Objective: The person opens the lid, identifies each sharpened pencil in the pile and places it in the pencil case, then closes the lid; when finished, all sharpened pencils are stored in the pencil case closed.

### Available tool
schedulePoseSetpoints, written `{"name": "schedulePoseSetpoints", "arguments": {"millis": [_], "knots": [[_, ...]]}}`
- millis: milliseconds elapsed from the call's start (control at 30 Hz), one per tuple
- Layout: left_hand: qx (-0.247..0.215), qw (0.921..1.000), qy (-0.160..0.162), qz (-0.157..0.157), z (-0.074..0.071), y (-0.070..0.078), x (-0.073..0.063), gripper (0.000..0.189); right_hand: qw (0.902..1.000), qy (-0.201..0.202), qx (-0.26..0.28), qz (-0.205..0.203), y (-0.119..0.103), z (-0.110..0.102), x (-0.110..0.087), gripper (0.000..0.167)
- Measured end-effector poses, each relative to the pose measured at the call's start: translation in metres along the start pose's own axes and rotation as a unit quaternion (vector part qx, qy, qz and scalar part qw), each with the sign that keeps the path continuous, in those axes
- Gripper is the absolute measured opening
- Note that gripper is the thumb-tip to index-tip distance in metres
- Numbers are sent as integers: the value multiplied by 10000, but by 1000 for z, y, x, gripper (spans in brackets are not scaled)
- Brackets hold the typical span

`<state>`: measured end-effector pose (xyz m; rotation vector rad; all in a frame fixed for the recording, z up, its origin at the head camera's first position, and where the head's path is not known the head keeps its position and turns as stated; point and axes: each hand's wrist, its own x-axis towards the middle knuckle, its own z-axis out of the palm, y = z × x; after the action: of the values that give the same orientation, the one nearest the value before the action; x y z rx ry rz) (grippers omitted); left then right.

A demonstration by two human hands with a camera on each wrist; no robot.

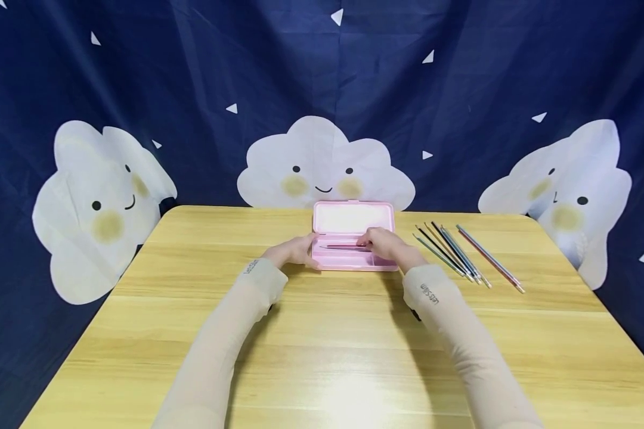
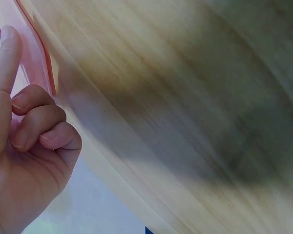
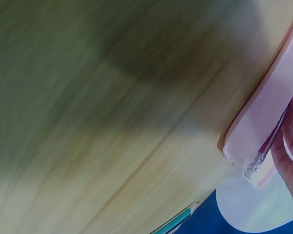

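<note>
A pink pencil case [image 1: 343, 262] stands on the table with its lid [image 1: 353, 217] raised at the back. My left hand [image 1: 296, 251] holds the case's left end, thumb along its front; in the left wrist view several fingers of this hand [image 2: 31, 146] are curled beside the pink edge. Over the case's right half, my right hand [image 1: 383, 243] pinches a dark red pencil [image 3: 268, 144] with a pale end. Slender pencils [image 1: 339, 246] lie lengthwise in the case, partly hidden by that hand.
Several pencils [image 1: 451, 250] lie fanned out on the table right of the case, and more pencils [image 1: 491, 259] lie slanted farther right. A dark blue curtain [image 1: 204, 71] with white clouds hangs behind the wooden table [image 1: 322, 351].
</note>
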<state>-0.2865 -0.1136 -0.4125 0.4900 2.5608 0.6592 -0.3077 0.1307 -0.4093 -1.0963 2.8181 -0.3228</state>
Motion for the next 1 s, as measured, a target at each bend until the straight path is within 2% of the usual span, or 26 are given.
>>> {"name": "schedulePoseSetpoints", "arguments": {"millis": [300,567,600,633,733,800,833,867,1000], "knots": [[-8,10000,5,14,0,0,1,94,9998,34,204,72,-1,5,6,28],[32,10000,26,63,-1,0,0,94,9960,13,877,163,-2,4,4,32],[25,10000,29,42,-1,1,-1,95,9948,-32,999,177,0,4,4,32],[30,10000,26,27,-2,1,-1,94,9928,18,1195,21,21,20,13,30],[10,10000,-21,-82,-2,-1,3,97,9886,-136,1495,120,27,22,15,28],[73,10000,-5,28,-1,-2,4,99,9868,-173,1599,213,29,23,15,26],[102,9999,13,106,0,-3,5,100,9864,-134,1621,245,28,23,14,25],[120,9996,79,261,3,-12,13,101,9864,-168,1567,462,7,7,4,23],[94,9995,54,307,4,-18,18,105,9853,141,1623,522,4,5,-3,18]]}}
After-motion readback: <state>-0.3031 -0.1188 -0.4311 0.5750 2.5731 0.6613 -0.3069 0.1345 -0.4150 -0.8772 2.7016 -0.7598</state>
